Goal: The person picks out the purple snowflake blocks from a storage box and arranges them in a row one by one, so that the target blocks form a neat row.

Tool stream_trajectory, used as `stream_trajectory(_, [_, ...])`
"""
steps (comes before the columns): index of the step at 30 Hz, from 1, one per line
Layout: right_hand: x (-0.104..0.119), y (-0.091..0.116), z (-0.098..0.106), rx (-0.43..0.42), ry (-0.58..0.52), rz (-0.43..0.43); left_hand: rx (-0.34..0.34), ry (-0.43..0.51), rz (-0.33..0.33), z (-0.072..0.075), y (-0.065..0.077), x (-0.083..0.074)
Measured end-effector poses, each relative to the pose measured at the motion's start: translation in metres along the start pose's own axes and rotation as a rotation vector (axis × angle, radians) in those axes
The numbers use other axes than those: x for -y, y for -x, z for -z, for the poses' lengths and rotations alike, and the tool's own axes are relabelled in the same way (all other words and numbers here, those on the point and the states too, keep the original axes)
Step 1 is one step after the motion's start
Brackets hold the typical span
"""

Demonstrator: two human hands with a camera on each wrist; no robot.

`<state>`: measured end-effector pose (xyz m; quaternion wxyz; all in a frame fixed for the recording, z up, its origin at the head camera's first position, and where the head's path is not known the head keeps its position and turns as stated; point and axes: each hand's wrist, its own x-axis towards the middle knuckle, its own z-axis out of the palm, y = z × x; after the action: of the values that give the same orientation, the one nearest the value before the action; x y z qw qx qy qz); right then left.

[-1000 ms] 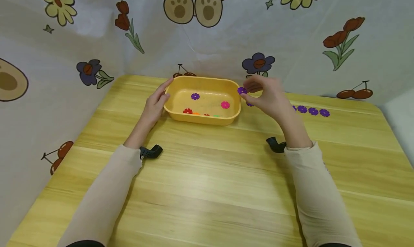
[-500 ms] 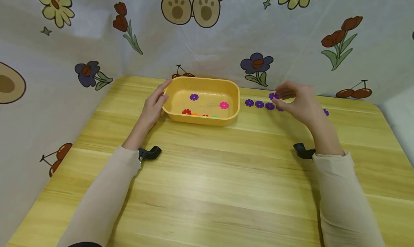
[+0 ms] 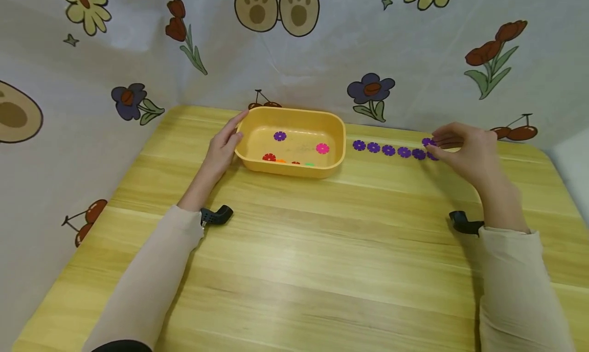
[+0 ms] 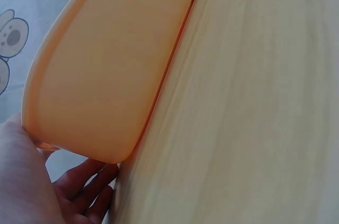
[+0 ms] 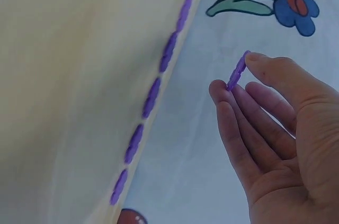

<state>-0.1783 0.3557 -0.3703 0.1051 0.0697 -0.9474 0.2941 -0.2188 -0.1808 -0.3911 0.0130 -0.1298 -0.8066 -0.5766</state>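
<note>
My left hand [image 3: 220, 150] grips the left end of a yellow plastic tub [image 3: 294, 172], thumb over the rim and fingers along the outside. In the left wrist view the fingers [image 4: 87, 187] lie behind the tub's end wall [image 4: 100, 102]. Between thumb and fingertips, my right hand [image 3: 469, 150] pinches a purple snowflake disc [image 5: 238, 70], held above the table. Below it, a row of several purple snowflake discs [image 3: 388, 150] lies flat to the right of the tub; the hand partly covers the row's right end in the head view.
Inside the tub are a purple disc [image 3: 279, 136], a pink disc [image 3: 322, 148] and a red disc [image 3: 269, 157]; other coloured pieces are half hidden by the front wall. A patterned cloth [image 3: 294, 70] hangs behind the wooden table [image 3: 294, 270].
My right hand has carried the purple snowflake disc rightward from the tub's right rim, along the row to its right end. The left hand stays on the tub.
</note>
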Motion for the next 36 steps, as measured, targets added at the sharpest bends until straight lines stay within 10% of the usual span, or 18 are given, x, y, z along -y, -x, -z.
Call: stream_trajectory(36, [-0.108, 0.037, 0.051, 0.083, 0.171, -0.260, -0.006, -0.055, 0.014, -0.004, -0.005, 0.008])
